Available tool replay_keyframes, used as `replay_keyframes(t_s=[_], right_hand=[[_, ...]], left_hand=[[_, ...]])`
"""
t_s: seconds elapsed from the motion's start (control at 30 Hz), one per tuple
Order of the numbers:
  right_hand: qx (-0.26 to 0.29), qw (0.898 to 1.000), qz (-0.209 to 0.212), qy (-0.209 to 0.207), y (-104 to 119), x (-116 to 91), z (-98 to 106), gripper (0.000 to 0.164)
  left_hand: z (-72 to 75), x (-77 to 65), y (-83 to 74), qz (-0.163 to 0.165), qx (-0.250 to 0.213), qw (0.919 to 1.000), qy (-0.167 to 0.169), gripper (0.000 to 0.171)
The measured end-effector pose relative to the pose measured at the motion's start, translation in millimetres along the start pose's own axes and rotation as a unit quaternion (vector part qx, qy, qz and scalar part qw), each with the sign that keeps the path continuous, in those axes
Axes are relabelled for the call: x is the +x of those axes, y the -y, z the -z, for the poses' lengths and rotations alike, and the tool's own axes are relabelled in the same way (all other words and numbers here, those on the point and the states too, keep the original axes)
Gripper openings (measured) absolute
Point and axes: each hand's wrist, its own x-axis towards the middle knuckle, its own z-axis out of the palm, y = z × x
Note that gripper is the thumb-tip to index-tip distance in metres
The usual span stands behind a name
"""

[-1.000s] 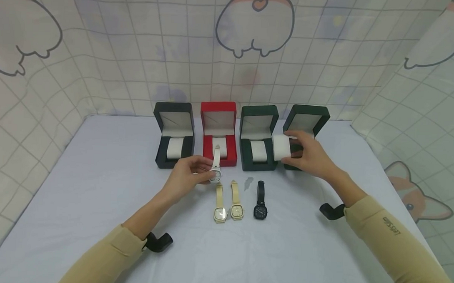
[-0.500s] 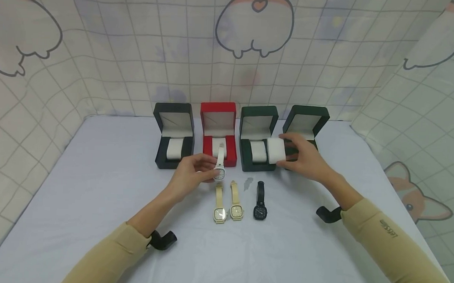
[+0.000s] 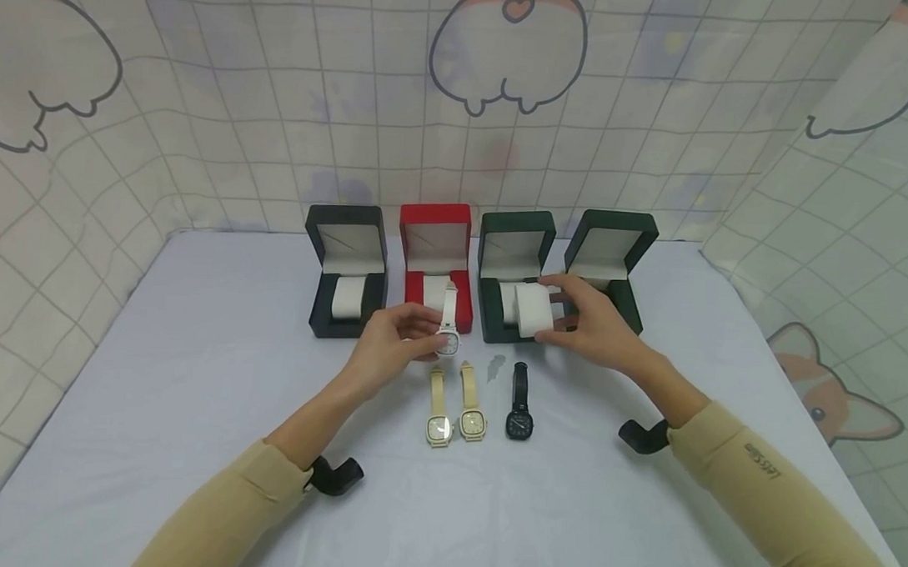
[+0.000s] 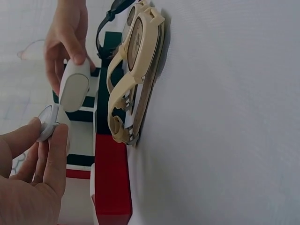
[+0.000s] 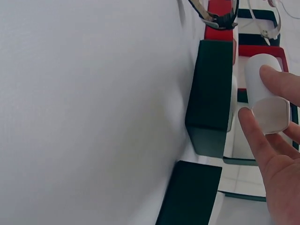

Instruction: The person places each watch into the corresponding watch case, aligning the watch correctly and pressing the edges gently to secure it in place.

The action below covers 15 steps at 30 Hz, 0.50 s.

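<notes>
My left hand (image 3: pixel 398 340) pinches a white watch (image 3: pixel 448 321) by its case between thumb and fingers, the strap standing up in front of the red box (image 3: pixel 464 305). In the left wrist view the watch (image 4: pixel 48 123) is seen nearly edge-on. My right hand (image 3: pixel 591 322) grips a white watch cushion (image 3: pixel 533 310) by its ends, over the middle green box (image 3: pixel 490 314). The cushion (image 5: pixel 262 77) shows as a rounded roll in the right wrist view. The rightmost green box (image 3: pixel 624 302) lies partly behind the right hand.
Two cream watches (image 3: pixel 439 429) and a black watch (image 3: pixel 520 423) lie on the white cloth (image 3: pixel 566 504) before the boxes. A dark box (image 3: pixel 325 312) with its cushion stands at the left of the row. All the lids are up, near the patterned backdrop (image 3: pixel 264 143).
My right hand has carried the cushion left, from the rightmost green box to over the middle green one. My left hand has moved a little right with the white watch.
</notes>
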Motion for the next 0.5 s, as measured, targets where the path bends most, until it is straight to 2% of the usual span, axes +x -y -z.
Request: replay_keyframes(t_s=[0.5], right_hand=[[0.004, 1.0, 0.011, 0.012, 15, 2, -11, 0.083]], left_hand=[[-8.5, 5.9, -2.4, -0.009, -0.013, 0.9998, 0.013, 0.035]])
